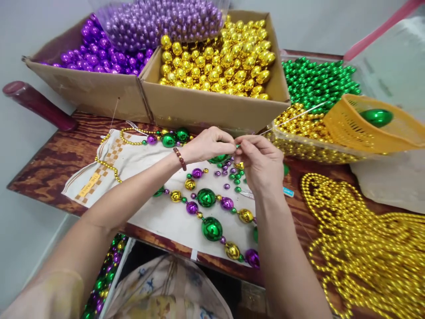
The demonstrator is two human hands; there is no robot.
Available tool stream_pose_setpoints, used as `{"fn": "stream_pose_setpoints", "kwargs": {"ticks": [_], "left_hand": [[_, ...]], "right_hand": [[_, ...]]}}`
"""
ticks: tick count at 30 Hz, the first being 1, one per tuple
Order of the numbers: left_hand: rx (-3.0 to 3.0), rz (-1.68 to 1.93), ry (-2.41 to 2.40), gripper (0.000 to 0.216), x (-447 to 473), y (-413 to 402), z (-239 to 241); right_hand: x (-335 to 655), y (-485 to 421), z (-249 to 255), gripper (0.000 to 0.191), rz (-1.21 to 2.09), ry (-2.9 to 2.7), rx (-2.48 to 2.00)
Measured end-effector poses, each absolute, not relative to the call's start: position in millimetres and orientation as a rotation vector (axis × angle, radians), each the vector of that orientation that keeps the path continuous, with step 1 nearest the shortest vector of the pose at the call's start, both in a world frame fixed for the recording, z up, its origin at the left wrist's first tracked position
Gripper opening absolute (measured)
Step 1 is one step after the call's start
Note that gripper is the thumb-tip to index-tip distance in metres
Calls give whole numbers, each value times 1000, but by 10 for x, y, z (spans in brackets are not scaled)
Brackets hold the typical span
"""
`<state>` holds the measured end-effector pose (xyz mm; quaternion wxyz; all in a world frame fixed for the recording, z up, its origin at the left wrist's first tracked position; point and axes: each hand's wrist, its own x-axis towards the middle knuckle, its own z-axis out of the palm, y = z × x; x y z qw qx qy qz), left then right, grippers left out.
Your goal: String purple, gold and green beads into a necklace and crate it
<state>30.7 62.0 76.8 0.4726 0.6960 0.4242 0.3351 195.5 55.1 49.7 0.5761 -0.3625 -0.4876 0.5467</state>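
My left hand (214,144), a beaded bracelet on its wrist, is closed in a pinch above the white cloth (133,201); what lies between its fingertips is too small to make out. My right hand (259,155) meets it fingertip to fingertip, pinching a thin, straight white strand (295,117) that slants up to the right. A small green bead (237,146) shows between the two hands. Below them, strung purple, gold and green beads (206,197) lie across the cloth. Loose small purple and green beads (226,186) sit under my right hand, partly hidden by it.
Cardboard boxes of purple beads (102,57) and gold beads (212,66) stand at the back. A plastic bag of purple beads (162,24) rests on top. To the right are green beads (318,79), an orange basket (345,119) and gold bead strands (368,248). A dark red bottle (40,106) leans left.
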Motion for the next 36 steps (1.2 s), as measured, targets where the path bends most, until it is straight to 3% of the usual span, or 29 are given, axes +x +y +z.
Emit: {"fn": "stream_pose_setpoints", "kwargs": {"ticks": [5, 8, 13, 22, 30, 36], "left_hand": [[1814, 777, 1052, 18, 192, 565, 886], [1929, 793, 1118, 17, 72, 503, 881], [2000, 835, 1391, 17, -160, 322, 572], [1987, 599, 1716, 25, -376, 62, 100], [1534, 1003, 1580, 23, -440, 116, 36], [1879, 570, 1645, 24, -382, 96, -48]], "right_hand": [[1930, 550, 614, 33, 1253, -1066, -819], [2038, 580, 735, 29, 1271, -1033, -792], [2214, 520, 795, 18, 1233, -1016, -807], [1981, 219, 560, 24, 1295, -1103, -873], [1922, 129, 620, 17, 1053, -985, -827], [1907, 64, 641, 18, 1073, -1083, -863]]}}
